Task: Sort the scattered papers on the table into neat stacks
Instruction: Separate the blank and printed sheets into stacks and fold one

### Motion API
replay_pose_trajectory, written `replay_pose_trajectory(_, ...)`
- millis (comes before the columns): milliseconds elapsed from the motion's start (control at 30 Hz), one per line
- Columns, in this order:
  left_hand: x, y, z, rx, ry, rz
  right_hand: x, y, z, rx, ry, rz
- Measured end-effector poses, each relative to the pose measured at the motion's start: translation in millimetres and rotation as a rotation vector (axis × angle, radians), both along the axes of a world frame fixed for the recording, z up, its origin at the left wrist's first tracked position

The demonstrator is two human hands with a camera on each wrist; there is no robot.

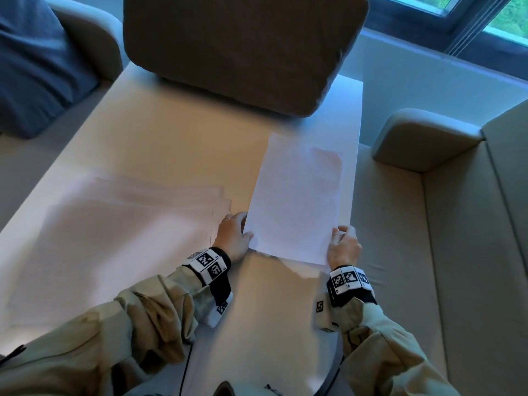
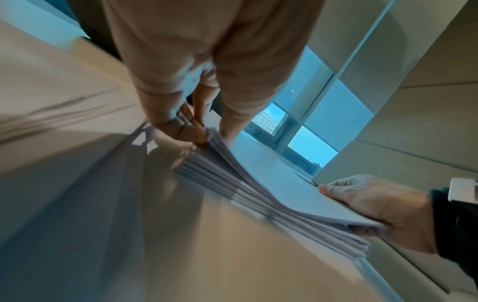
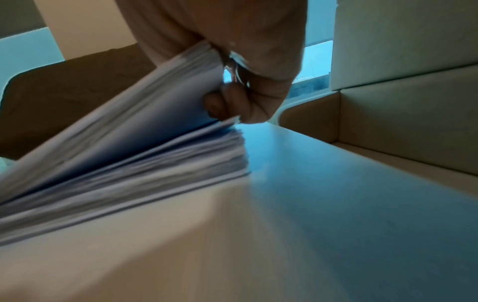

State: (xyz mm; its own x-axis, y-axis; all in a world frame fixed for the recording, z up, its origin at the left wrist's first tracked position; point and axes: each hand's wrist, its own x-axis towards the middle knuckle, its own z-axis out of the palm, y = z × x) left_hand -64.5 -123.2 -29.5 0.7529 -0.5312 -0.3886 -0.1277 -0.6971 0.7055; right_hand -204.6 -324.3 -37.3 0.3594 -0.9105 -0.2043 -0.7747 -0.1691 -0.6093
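Note:
A stack of white papers (image 1: 297, 195) lies at the right side of the beige table (image 1: 160, 138), with its near end lifted. My left hand (image 1: 233, 234) grips the stack's near left corner, thumb on top and fingers underneath. My right hand (image 1: 343, 244) grips the near right corner the same way. In the left wrist view the sheets (image 2: 232, 175) fan apart between my left hand (image 2: 196, 126) and my right hand (image 2: 362, 200). The right wrist view shows my right hand (image 3: 232, 98) pinching the upper sheets (image 3: 145, 126) above the rest. Blurred pale sheets (image 1: 114, 224) spread over the table's left side.
A large brown cushion (image 1: 243, 50) sits on the table's far end. A grey-blue pillow (image 1: 34, 67) lies on the sofa at the far left. A beige sofa seat (image 1: 400, 224) and its armrest (image 1: 423, 138) run along the right edge. A window (image 1: 485, 15) is behind.

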Motion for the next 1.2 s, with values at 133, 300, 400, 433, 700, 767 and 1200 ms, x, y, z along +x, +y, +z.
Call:
replay_pose_trajectory(133,1.1,-1.2,-2.2,-0.062,-0.012,0.030,-0.1,-1.7,1.3,-0.049,-0.028,0.011)
replay_pose_trajectory(300,2.2,-2.3,-3.6,-0.071,-0.024,0.051,1.5,-0.4,-2.0,-0.069,-0.019,0.016)
replay_pose_trajectory(400,1.9,-1.4,-5.0,-0.071,-0.003,0.066,-0.5,-0.3,-3.9,-0.061,-0.015,0.019)
replay_pose_trajectory(433,2.0,-1.5,-5.3,-0.072,-0.008,0.065,-0.8,-1.0,-4.8,-0.062,-0.013,0.021)
replay_pose_trajectory(700,-3.1,-5.1,1.6,-0.059,-0.032,0.051,-2.6,1.0,-7.6,-0.087,-0.017,0.001)
replay_pose_trajectory(767,-5.8,-8.6,5.9,-0.081,-0.014,0.022,-1.3,2.3,-6.0,-0.082,-0.024,0.019)
replay_pose_trajectory(1200,45.6,-37.5,21.6,-0.072,0.054,-0.034,26.8,-51.0,27.6,0.020,-0.015,0.071)
